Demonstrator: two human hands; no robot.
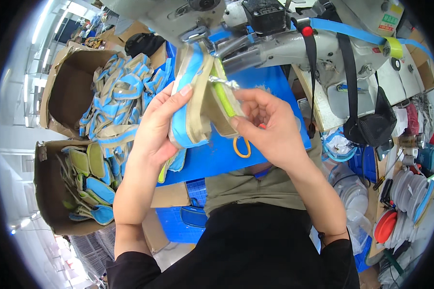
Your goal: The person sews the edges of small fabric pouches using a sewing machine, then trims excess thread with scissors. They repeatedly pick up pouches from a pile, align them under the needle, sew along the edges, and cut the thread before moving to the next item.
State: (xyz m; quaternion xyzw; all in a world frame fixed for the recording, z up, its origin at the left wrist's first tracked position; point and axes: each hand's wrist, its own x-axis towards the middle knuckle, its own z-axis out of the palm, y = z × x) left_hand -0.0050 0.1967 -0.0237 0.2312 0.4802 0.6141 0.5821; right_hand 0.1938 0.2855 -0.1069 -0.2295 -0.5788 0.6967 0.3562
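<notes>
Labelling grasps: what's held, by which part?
Left hand holds the blue-beige fabric piece by its left side, thumb on blue; right hand, the green-beige panel by its right edge.

We have the bench (217, 161) in front of us, the sewing machine (294, 50) across its far edge. Over the bench, our left hand (158, 126) and right hand (271, 127) have a fabric piece (197, 98) between them; a handle loop (236, 146) shows near the front edge. Past the left edge, strips (123, 96) heap beside the far carton (48, 98); panels (98, 163) lie in the near carton (46, 192).
</notes>
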